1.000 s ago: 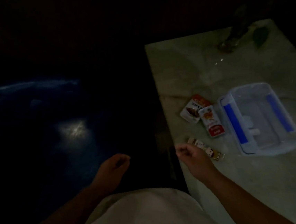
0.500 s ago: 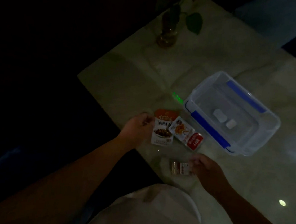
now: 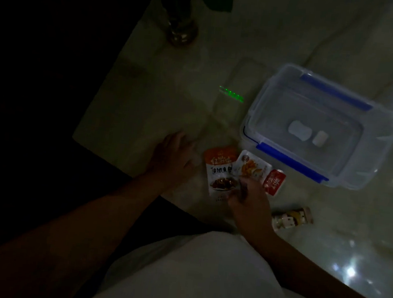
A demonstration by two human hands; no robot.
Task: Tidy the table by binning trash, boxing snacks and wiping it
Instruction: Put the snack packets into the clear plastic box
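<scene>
The scene is very dark. An orange snack packet [image 3: 219, 172] and a white-and-red snack packet [image 3: 258, 170] lie side by side on the pale marble table [image 3: 147, 96]. My right hand [image 3: 250, 202] has its fingers pinched at the orange packet's lower right corner, where the two packets meet. My left hand [image 3: 173, 156] rests flat on the table, just left of the orange packet, fingers apart and holding nothing. A small snack bar [image 3: 292, 218] lies to the right of my right hand. The clear storage box [image 3: 290, 162] with blue clips stands open beyond the packets, with two small white items [image 3: 299, 131] inside.
A glass vase with a plant [image 3: 181, 29] stands at the table's far left. A green light streak [image 3: 231, 95] shows on the tabletop left of the box. The table's left edge drops into darkness. My white garment [image 3: 190, 280] fills the bottom.
My right hand left the small snack bar and moved up to the packets. My left hand let go of the orange packet and lies beside it. The view has moved closer.
</scene>
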